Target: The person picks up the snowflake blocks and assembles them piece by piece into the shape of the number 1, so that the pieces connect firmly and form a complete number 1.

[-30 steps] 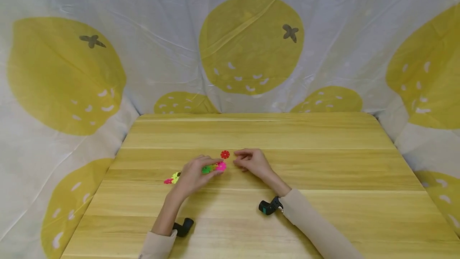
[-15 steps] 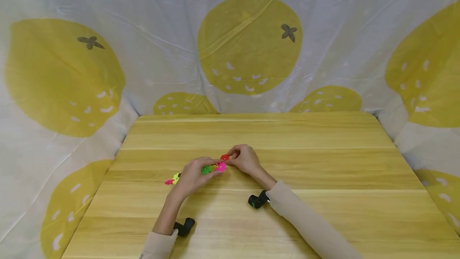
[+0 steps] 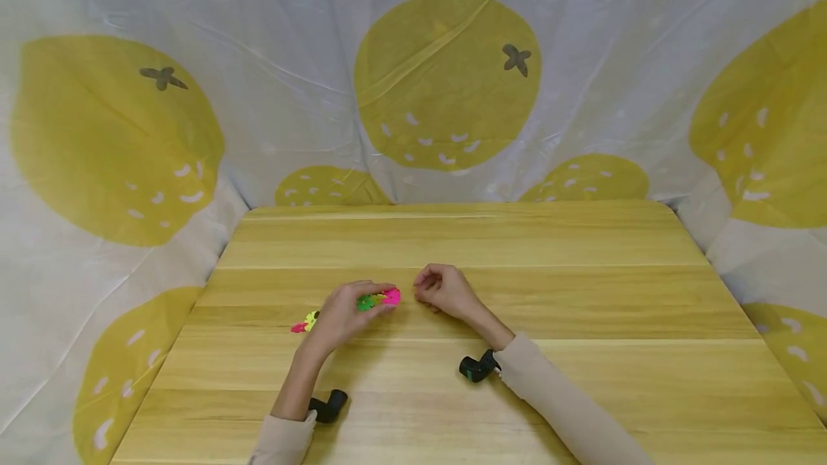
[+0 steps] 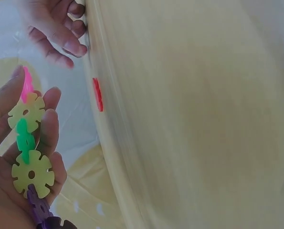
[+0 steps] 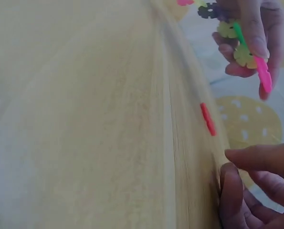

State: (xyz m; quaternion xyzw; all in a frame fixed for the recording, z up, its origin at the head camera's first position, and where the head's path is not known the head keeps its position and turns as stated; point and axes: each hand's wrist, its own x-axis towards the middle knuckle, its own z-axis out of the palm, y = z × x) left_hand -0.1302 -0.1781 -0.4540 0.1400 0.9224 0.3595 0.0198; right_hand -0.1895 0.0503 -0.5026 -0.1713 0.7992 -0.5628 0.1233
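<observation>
My left hand (image 3: 342,311) grips a chain of slotted plastic snowflake discs, with thumb and fingers near its pink disc (image 3: 391,297). In the left wrist view a yellow disc (image 4: 32,174), a green disc (image 4: 23,138) and a purple disc (image 4: 38,205) run across the palm. Past the hand, the chain's other end shows a bright yellow disc (image 3: 311,320) and a pinkish-red disc (image 3: 298,327). A loose red disc (image 4: 98,94) lies on the table between the hands; the head view does not show it separately. My right hand (image 3: 444,288) holds nothing, its fingers loosely bent.
The wooden table (image 3: 581,271) stretches out on all sides of the hands. Behind it hangs a white cloth (image 3: 614,77) printed with lemons. A black wrist camera (image 3: 477,367) sits at the right wrist, another black camera (image 3: 331,406) at the left.
My right hand moves in to the red disc, touches it, then draws back to the right without it. The left hand keeps hold of the chain and shifts slightly left.
</observation>
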